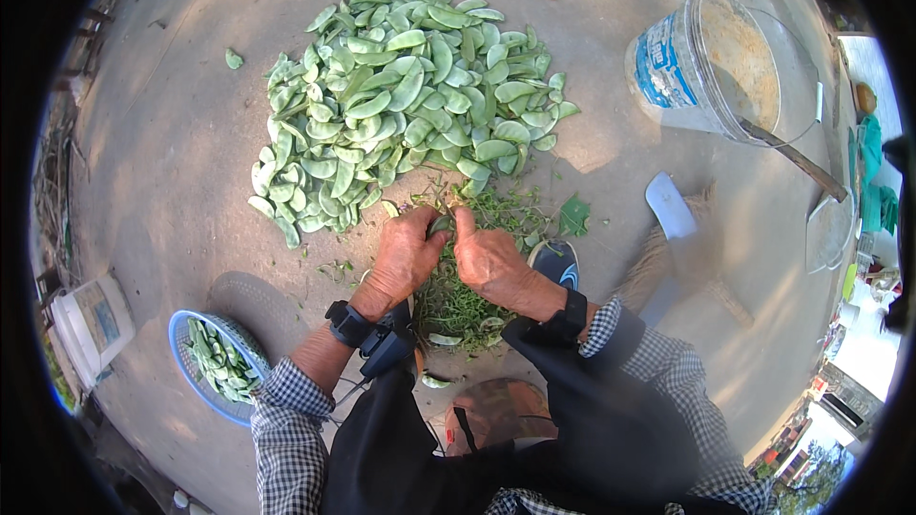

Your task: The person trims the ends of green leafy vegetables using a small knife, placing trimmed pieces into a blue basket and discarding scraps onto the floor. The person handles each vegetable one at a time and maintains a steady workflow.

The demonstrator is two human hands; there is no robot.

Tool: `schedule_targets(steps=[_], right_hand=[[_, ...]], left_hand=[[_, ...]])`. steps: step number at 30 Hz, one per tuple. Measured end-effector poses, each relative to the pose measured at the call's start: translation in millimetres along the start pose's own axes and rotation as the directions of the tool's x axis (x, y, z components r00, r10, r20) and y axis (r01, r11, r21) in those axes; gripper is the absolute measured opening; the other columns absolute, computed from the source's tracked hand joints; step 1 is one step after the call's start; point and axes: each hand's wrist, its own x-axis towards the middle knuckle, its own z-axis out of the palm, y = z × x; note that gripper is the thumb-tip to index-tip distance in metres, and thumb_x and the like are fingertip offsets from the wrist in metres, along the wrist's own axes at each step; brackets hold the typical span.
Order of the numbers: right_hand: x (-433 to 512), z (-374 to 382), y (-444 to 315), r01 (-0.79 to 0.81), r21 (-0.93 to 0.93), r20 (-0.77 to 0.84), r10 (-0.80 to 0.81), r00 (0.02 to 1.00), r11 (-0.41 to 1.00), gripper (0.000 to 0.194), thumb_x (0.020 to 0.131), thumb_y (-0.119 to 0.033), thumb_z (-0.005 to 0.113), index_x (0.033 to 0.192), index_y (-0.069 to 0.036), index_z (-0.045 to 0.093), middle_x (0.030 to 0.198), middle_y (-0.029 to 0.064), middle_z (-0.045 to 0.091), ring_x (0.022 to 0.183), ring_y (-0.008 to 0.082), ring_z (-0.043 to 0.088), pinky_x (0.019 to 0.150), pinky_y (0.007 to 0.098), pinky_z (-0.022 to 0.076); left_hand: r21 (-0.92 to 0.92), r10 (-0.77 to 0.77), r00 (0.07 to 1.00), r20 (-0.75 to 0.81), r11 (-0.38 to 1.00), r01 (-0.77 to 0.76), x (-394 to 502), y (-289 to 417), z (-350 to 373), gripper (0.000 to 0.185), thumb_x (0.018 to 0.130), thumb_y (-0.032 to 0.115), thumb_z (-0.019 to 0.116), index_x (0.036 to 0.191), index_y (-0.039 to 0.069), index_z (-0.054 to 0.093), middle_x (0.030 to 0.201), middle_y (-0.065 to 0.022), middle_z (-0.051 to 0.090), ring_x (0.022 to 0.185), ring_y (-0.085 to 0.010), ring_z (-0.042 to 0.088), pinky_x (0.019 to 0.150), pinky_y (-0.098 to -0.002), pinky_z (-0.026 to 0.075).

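My left hand (409, 247) pinches a flat green bean pod (439, 224) between thumb and fingers. Close against it, my right hand (490, 261) has its fingers curled at the pod's upper end; a thin brownish piece shows between the hands, too small to name. Beyond them spreads a large heap of flat green bean pods (408, 100) on the concrete ground. Under and behind my hands lies a pile of green trimmings (461, 304), thin stems and strings, between my shoes. A blue plastic basket (177, 357) holding several pods stands at the lower left.
At the upper right, a clear plastic bucket (669, 75) leans, with a wooden stick (798, 161) across its rim. A straw broom (640, 268) lies right of my shoe (554, 263). A white bucket (96, 329) sits at far left. Under me is a reddish stool (497, 408).
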Motion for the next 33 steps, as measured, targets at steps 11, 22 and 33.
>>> schedule_targets(steps=[11, 22, 33], right_hand=[[-1, 7, 26, 0.000, 0.203, -0.137, 0.029, 0.990, 0.979, 0.024, 0.080, -0.004, 0.049, 0.098, 0.007, 0.037, 0.058, 0.0229, 0.052, 0.059, 0.0410, 0.054, 0.053, 0.0463, 0.0411], [-5, -13, 31, -0.016, 0.261, -0.072, 0.036, 0.997, 0.965, 0.042, 0.090, -0.016, 0.045, 0.122, 0.008, 0.032, 0.070, 0.0274, 0.055, 0.070, 0.0438, 0.054, 0.065, 0.0485, 0.0401], [-4, -8, 8, -0.103, 0.383, 0.134, 0.055, 0.989, 0.918, 0.028, 0.088, -0.011, 0.045, 0.107, 0.006, 0.034, 0.064, 0.0246, 0.051, 0.062, 0.0421, 0.052, 0.058, 0.0478, 0.0376]], left_hand=[[0.116, 0.159, 0.987, -0.004, 0.981, -0.158, -6, -1, 11, 0.019, 0.076, 0.003, 0.059, 0.092, 0.002, 0.048, 0.084, -0.0161, 0.057, 0.071, -0.0348, 0.059, 0.061, -0.0382, 0.049], [-0.688, -0.186, 0.981, 0.056, 0.705, 0.173, -5, -12, -15, 0.016, 0.081, -0.008, 0.051, 0.093, -0.001, 0.042, 0.094, -0.0101, 0.056, 0.079, -0.0170, 0.063, 0.071, -0.0278, 0.052], [-0.428, 0.014, 0.997, 0.071, 0.904, 0.018, -9, -9, -15, 0.015, 0.078, -0.008, 0.054, 0.089, 0.000, 0.049, 0.078, -0.0071, 0.059, 0.072, -0.0142, 0.063, 0.064, -0.0260, 0.051]])
